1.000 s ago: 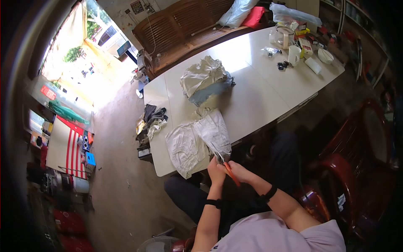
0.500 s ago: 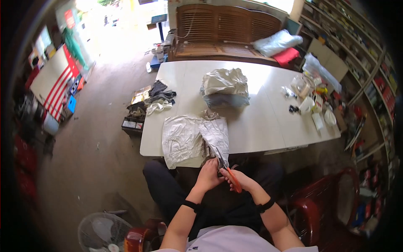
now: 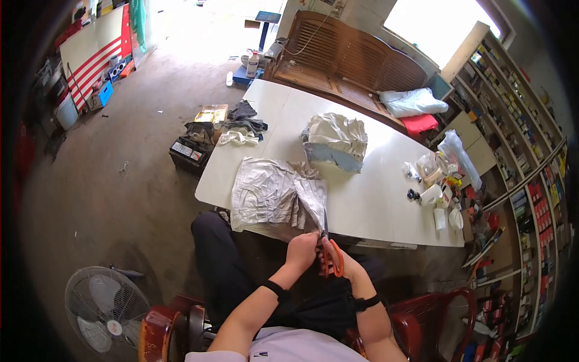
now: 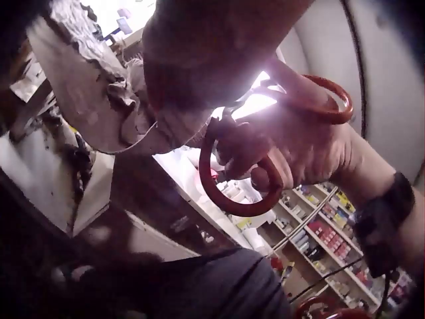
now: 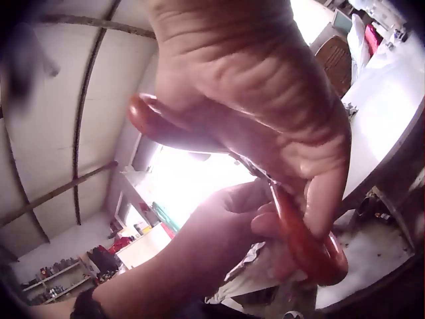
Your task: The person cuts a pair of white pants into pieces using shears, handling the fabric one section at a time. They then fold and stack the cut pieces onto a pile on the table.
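Observation:
A crumpled off-white cloth garment (image 3: 265, 193) lies over the table's near edge, one narrower part running toward the hands. My left hand (image 3: 301, 250) pinches this cloth at its near end; its fingertips are mostly hidden in the head view. Beside it, my right hand (image 3: 347, 262) grips a pair of scissors with orange handles (image 3: 339, 265), fingers through the loops. The handle loops (image 4: 229, 203) stand apart in the left wrist view. The blades point away from me along the cloth's right side, close to the left hand, and are partly hidden there.
On the white table (image 3: 374, 205) sits a stack of folded cloth (image 3: 338, 139). Dark rags (image 3: 244, 120) lie at its left edge, by a black battery (image 3: 188, 155). Mugs and bags (image 3: 431, 193) crowd the right end. A fan (image 3: 108, 308) stands at floor left.
The head view has swung to the right. Both hands stay at the cloth's near end, and the scissors' handles have spread apart.

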`<move>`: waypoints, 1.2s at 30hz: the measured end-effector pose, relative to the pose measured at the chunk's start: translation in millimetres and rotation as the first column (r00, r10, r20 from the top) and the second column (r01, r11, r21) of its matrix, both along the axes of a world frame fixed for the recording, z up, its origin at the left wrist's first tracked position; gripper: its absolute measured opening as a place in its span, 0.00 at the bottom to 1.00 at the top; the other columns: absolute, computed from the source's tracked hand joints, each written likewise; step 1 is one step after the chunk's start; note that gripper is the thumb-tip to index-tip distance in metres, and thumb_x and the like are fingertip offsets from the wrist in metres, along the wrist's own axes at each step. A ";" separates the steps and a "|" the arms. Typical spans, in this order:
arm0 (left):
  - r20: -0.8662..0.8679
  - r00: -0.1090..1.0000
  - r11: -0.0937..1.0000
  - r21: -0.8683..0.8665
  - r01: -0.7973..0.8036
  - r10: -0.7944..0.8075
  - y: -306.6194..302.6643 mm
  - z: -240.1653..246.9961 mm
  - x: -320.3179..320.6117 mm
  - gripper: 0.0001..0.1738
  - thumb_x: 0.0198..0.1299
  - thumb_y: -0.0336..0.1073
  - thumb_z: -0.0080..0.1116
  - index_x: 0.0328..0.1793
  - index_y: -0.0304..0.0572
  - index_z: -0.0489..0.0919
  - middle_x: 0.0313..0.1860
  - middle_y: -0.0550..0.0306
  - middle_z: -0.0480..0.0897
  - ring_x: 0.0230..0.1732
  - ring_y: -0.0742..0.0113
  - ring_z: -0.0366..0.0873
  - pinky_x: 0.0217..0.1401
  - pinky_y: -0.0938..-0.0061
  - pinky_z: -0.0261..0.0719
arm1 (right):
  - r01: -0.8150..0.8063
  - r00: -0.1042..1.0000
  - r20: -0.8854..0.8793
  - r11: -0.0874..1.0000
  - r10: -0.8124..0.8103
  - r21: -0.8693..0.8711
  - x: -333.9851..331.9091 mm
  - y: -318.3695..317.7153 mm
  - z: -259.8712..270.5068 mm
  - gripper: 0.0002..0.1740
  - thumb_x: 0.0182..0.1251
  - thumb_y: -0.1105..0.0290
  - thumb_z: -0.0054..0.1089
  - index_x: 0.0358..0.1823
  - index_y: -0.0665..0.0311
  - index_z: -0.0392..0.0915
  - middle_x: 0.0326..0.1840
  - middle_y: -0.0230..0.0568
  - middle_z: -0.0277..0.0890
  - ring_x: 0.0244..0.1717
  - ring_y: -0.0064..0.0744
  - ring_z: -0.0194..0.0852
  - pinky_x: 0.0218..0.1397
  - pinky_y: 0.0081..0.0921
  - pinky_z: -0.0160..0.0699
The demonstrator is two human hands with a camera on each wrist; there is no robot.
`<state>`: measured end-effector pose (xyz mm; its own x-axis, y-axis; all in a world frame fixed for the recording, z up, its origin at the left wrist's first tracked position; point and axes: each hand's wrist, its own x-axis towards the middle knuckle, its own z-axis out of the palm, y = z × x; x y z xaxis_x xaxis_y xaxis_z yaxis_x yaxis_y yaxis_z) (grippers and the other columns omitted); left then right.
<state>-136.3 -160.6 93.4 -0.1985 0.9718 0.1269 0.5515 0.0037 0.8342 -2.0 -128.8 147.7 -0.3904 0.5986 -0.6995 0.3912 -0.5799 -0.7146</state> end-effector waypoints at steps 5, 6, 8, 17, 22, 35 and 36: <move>-0.264 0.961 0.973 0.192 0.130 -0.076 1.4 -15.2 -5.7 0.07 0.50 0.28 0.54 0.36 0.41 0.78 0.30 0.52 0.80 0.37 0.52 0.79 0.40 0.61 0.76 | 0.024 1.000 -0.009 1.000 -0.024 -0.006 5.7 6.9 -15.5 0.31 0.63 0.34 0.49 0.29 0.57 0.67 0.21 0.30 0.64 0.19 0.26 0.66 0.26 0.28 0.76; -0.264 0.962 0.974 0.191 0.121 -0.068 1.5 -16.6 -7.9 0.07 0.50 0.28 0.54 0.36 0.41 0.78 0.30 0.52 0.80 0.37 0.52 0.79 0.40 0.61 0.76 | 0.020 1.000 -0.011 1.000 -0.020 -0.001 4.6 9.0 -18.6 0.30 0.63 0.34 0.49 0.28 0.57 0.66 0.19 0.29 0.63 0.17 0.26 0.64 0.24 0.27 0.74; -0.303 0.949 0.962 0.218 0.163 -0.092 1.3 -19.4 -13.7 0.06 0.47 0.27 0.54 0.33 0.43 0.77 0.29 0.53 0.80 0.35 0.52 0.78 0.40 0.61 0.76 | -0.003 0.999 -0.042 1.000 0.003 -0.005 5.0 11.0 -28.0 0.30 0.64 0.35 0.49 0.26 0.56 0.65 0.18 0.28 0.61 0.15 0.23 0.61 0.21 0.24 0.68; -0.208 0.978 0.987 0.162 0.006 0.028 -13.9 -13.8 -23.5 0.11 0.45 0.32 0.58 0.36 0.38 0.77 0.31 0.49 0.80 0.37 0.50 0.78 0.42 0.59 0.73 | 0.080 0.997 0.007 0.994 -0.081 0.073 -5.1 0.2 -33.6 0.32 0.61 0.36 0.55 0.19 0.57 0.64 0.14 0.25 0.59 0.12 0.17 0.55 0.14 0.16 0.54; -0.149 0.960 0.962 0.174 -0.212 0.238 -8.6 -19.0 -10.3 0.27 0.48 0.42 0.62 0.51 0.30 0.74 0.36 0.42 0.79 0.42 0.45 0.76 0.46 0.57 0.73 | 0.009 0.990 0.138 0.992 -0.026 0.128 -7.2 -3.3 -31.9 0.27 0.65 0.41 0.55 0.22 0.57 0.67 0.13 0.25 0.59 0.11 0.18 0.55 0.14 0.17 0.57; -0.280 0.960 0.971 0.230 0.069 -0.002 0.1 -29.5 -12.0 0.02 0.48 0.30 0.54 0.29 0.43 0.77 0.29 0.56 0.75 0.38 0.55 0.74 0.40 0.63 0.71 | -0.018 1.000 -0.023 0.998 0.017 -0.058 4.5 20.5 -45.4 0.27 0.65 0.37 0.49 0.31 0.55 0.68 0.23 0.27 0.65 0.20 0.21 0.65 0.21 0.22 0.69; -0.281 0.960 0.965 0.244 0.091 -0.019 -0.1 -28.7 -14.8 0.02 0.47 0.30 0.54 0.29 0.43 0.76 0.29 0.56 0.74 0.38 0.55 0.73 0.39 0.63 0.71 | -0.024 0.999 -0.024 0.998 0.022 -0.060 0.7 18.9 -44.0 0.27 0.65 0.37 0.49 0.31 0.55 0.68 0.23 0.27 0.65 0.20 0.21 0.65 0.21 0.22 0.69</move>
